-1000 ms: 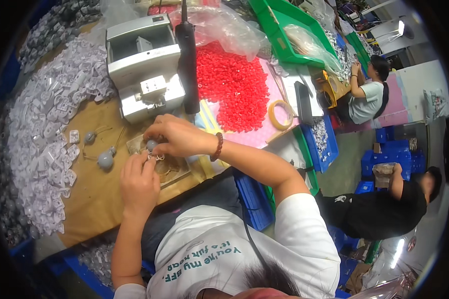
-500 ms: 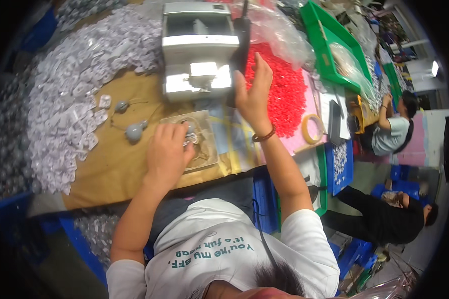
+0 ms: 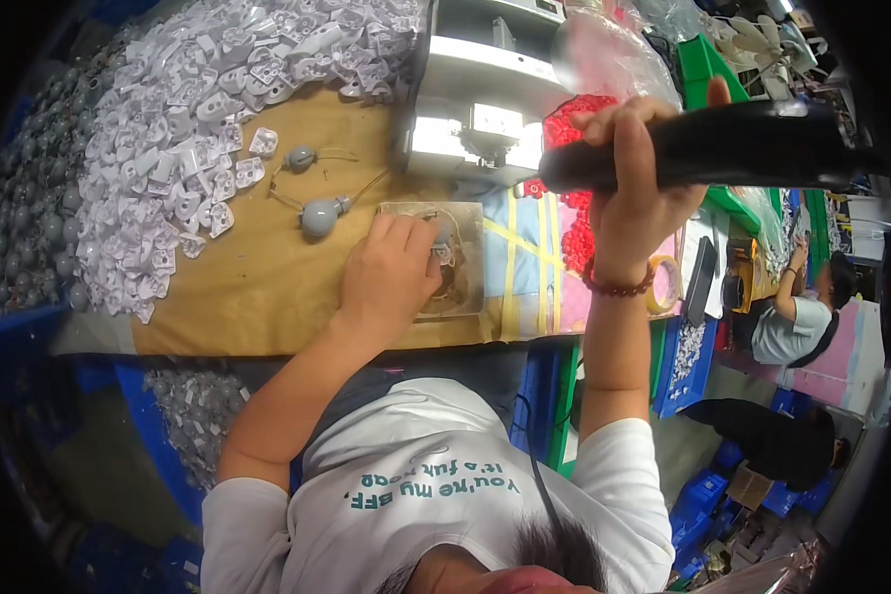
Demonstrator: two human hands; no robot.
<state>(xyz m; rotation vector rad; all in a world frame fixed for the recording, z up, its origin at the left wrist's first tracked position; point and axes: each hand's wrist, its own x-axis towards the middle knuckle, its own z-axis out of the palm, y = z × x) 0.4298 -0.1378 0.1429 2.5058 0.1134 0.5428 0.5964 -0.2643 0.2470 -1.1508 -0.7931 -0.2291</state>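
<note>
Two hands busy: my right hand (image 3: 636, 203) is wrapped shut around the black press handle (image 3: 708, 148) (stiff, probably heavy), while my left hand (image 3: 391, 272) pinches the small, light part (image 3: 444, 249) on the jig plate (image 3: 465, 243), at twelve o'clock on the counter (image 3: 257, 287).

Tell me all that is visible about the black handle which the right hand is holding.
The black handle is a thick, rounded bar, matte and probably plastic or rubber. It lies almost level, high at the right of the view, its blunt end near the grey machine and the red parts. The right hand wraps around it from below, thumb on top. Its far end runs out of sight at the picture's dark edge.
</note>
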